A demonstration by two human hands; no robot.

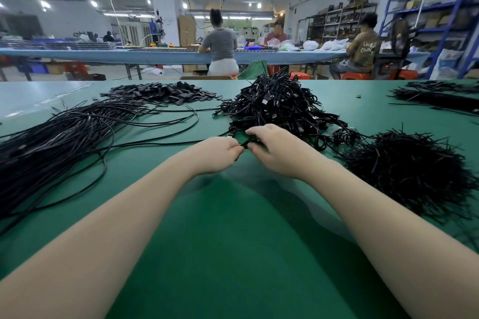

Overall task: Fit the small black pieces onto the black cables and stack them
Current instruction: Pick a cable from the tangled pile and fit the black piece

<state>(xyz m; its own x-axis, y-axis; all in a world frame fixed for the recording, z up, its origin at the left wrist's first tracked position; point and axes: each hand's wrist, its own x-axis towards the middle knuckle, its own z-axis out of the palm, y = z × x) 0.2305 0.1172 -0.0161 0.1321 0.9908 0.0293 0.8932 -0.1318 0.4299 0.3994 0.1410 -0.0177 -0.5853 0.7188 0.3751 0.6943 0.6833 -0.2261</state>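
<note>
Green matte worktop (233, 241); centre frame, left hand (216, 154) and right hand (274, 153), each grip pinched on one thin black cable (245, 143), before a tangled cable heap (280, 103).

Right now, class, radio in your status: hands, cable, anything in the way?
Left hand and right hand both pinching one black cable. Tangled cable heap directly behind hands. Nothing blocking.

Factory assembly floor: long green worktable (233, 241) heaped with black cable bundles (64, 137), workers (220, 44) seated at a blue bench (103, 55), storage racks (342, 21), strip lights overhead
</note>
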